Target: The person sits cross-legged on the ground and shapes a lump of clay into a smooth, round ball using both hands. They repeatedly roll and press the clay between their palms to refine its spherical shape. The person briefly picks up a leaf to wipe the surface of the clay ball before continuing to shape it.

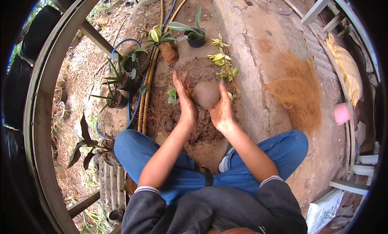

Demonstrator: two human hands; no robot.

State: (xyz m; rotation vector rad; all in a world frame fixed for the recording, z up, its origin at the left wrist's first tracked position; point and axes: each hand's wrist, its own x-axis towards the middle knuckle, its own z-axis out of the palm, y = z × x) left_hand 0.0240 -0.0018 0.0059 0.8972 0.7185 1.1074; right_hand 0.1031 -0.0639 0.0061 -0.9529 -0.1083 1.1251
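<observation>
Between my hands is a smooth, round grey-brown ball of soil [206, 95], slightly blurred. My right hand [221, 109] cups it from the right and below. Along its left side my left hand [186, 97] is upright with the fingers stretched out; whether the palm touches the ball is hard to tell. Loose dark soil [202, 129] lies heaped beneath them. A small green-leaved cutting [172, 95] rests left of my left hand. Just beyond are a plant with a fibre-wrapped root ball [168, 52] and a trailing yellow-green plant [221, 58].
Brown coconut fibre [298, 92] is piled on the concrete at right, near a pink cup [342, 114] and a yellowish sack [344, 68]. A black pot with a striped plant [196, 39] stands ahead. Potted plants [119, 99], bamboo poles [148, 88] and a blue hose [141, 97] line the left.
</observation>
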